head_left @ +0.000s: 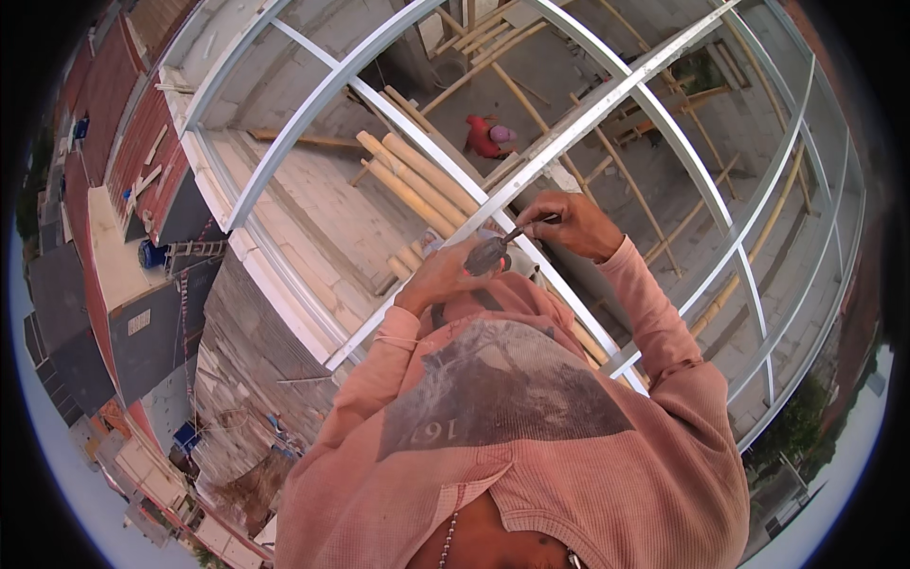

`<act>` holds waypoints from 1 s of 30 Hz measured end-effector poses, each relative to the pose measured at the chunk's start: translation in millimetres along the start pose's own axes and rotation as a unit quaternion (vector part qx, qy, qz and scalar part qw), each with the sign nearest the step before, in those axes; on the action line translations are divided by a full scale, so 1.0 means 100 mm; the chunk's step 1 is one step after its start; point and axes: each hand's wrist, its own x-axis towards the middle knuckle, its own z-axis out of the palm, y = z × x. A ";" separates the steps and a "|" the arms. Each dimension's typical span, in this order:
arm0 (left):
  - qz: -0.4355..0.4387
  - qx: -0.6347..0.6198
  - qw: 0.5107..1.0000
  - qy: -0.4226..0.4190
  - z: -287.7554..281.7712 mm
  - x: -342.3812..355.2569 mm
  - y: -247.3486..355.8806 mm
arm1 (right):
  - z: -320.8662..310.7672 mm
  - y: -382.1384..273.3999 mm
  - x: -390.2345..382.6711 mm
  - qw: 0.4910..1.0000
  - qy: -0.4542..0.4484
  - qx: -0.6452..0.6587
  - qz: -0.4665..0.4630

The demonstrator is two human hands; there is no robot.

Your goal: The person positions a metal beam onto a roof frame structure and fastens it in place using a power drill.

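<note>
My left hand is wrapped round a dark power drill with a red patch, held close in front of my chest. Its narrow nose points up and to the right. At that tip, the fingers of my right hand pinch a thin dark bit; its far end is hidden by the fingers. Both hands are above a crossing of silver metal roof channels, and the drill partly covers one of them. Most of the drill's handle is concealed by my left hand and sleeve.
Below the open metal frame, a person in red with a pinkish cap is on the lower floor. Bamboo poles lie under the channels at left. Block walls edge the structure; rusty roofs stand beyond, lower down.
</note>
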 end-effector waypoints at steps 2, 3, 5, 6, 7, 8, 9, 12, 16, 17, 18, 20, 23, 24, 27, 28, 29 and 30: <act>0.028 -0.043 0.998 -0.022 0.02 0.00 -0.10 | -0.02 0.01 -0.03 0.998 -0.033 -0.026 -0.044; 0.029 -0.043 0.998 -0.024 0.01 0.01 -0.10 | -0.02 0.02 -0.04 0.998 -0.032 -0.025 -0.042; 0.019 -0.046 0.997 -0.064 -0.02 0.00 -0.05 | -0.02 0.03 -0.07 0.994 -0.041 -0.044 -0.096; 0.019 -0.046 0.997 -0.067 -0.02 -0.01 -0.03 | -0.02 0.03 -0.08 0.994 -0.039 -0.044 -0.094; 0.022 -0.042 0.996 -0.069 -0.02 -0.03 -0.01 | -0.03 0.02 -0.09 0.991 -0.046 -0.093 -0.087; 0.023 -0.037 0.996 -0.072 -0.03 -0.05 0.03 | -0.02 0.00 -0.11 0.986 -0.053 -0.141 -0.079; 0.023 -0.037 0.996 -0.074 -0.05 -0.05 0.08 | -0.01 -0.01 -0.12 0.986 -0.051 -0.139 -0.077; 0.023 -0.024 0.996 -0.088 -0.05 -0.03 0.15 | 0.02 -0.03 -0.14 0.991 -0.035 -0.124 -0.027; 0.039 -0.022 0.998 -0.048 0.02 -0.07 0.09 | 0.06 0.03 -0.12 0.996 -0.048 0.043 0.060; 0.054 -0.028 0.997 -0.037 0.01 -0.07 0.10 | 0.07 0.07 -0.10 0.988 -0.071 0.131 0.051; 0.055 -0.026 0.997 -0.039 0.00 -0.06 0.12 | 0.11 0.11 -0.10 0.988 -0.068 0.132 0.050; 0.030 -0.035 0.999 -0.019 -0.03 -0.07 0.18 | 0.20 0.12 -0.07 0.950 -0.035 0.304 0.062; 0.007 -0.028 1.000 -0.009 -0.11 -0.08 0.28 | 0.36 -0.04 -0.04 0.927 0.045 0.366 0.067; 0.006 -0.027 1.000 -0.010 -0.15 -0.09 0.38 | 0.38 -0.02 -0.03 0.930 0.031 0.363 0.056; -0.037 -0.086 0.995 0.031 -0.19 -0.11 0.56 | 0.52 -0.14 -0.05 0.920 0.135 0.367 -0.023; -0.010 -0.119 0.990 0.072 -0.14 -0.08 0.51 | 0.51 0.00 -0.11 0.952 0.141 0.268 -0.046; 0.016 -0.149 0.982 0.117 -0.11 -0.08 0.46 | 0.50 0.06 -0.19 0.952 0.132 0.270 -0.050; 0.012 -0.147 0.981 0.125 -0.07 -0.05 0.41 | 0.49 0.11 -0.29 0.987 0.137 0.021 -0.086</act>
